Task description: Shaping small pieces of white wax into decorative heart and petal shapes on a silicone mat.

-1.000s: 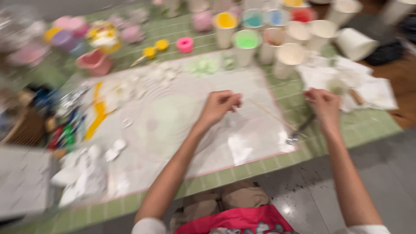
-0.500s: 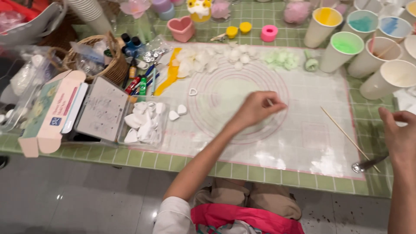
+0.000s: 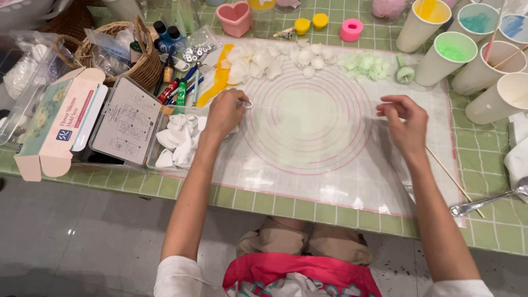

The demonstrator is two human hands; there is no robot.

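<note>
My left hand (image 3: pixel 224 113) rests at the left edge of a clear silicone mat (image 3: pixel 308 124) printed with pink rings, its fingertips pinched on a small white petal piece (image 3: pixel 248 103). Just left of it stands a clear tray of white petal shapes (image 3: pixel 177 142). My right hand (image 3: pixel 406 125) hovers over the right side of the mat with its fingers loosely apart and nothing in them. More white petals (image 3: pixel 275 56) and pale green pieces (image 3: pixel 364 65) lie along the mat's far edge.
Paper cups of coloured paste (image 3: pixel 448 55) stand at the far right. A wooden stick (image 3: pixel 454 179) and a metal spoon (image 3: pixel 484 201) lie near the right front edge. A wicker basket (image 3: pixel 144 65), paint tubes (image 3: pixel 177 91), an open pink box (image 3: pixel 55 124) and a pink heart mould (image 3: pixel 235 17) crowd the left.
My left hand has moved left from the mat's middle to its left edge and pinched a white piece. My right hand has come in over the mat. The view has shifted.
</note>
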